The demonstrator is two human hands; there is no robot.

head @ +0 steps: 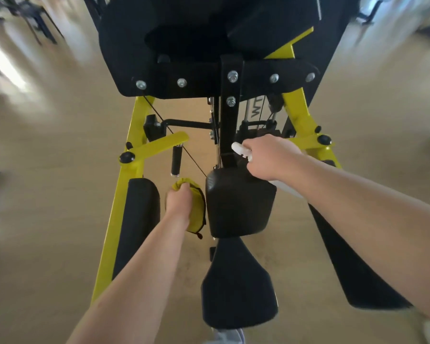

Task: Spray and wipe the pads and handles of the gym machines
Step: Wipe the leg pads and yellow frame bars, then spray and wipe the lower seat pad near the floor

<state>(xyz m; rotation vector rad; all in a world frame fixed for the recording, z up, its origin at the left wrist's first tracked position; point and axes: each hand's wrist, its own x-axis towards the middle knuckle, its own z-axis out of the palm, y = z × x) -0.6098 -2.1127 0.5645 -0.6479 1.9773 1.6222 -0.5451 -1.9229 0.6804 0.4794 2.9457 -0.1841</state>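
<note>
Pad (pixel 238 204), black, head view centre, on a yellow machine frame (pixel 114 219). Left hand (pixel 179 202) clenched round a yellow cloth (pixel 197 211) just at the pad's 9 o'clock. Black handle (pixel 176 160) at the cloth's 12 o'clock. Right hand (pixel 271 157) grasps a white spray bottle (pixel 241 151) at the pad's 1 o'clock, nozzle toward 10 o'clock. Side pad (pixel 139 219) at the cloth's 9 o'clock. Surroundings blurred.
</note>
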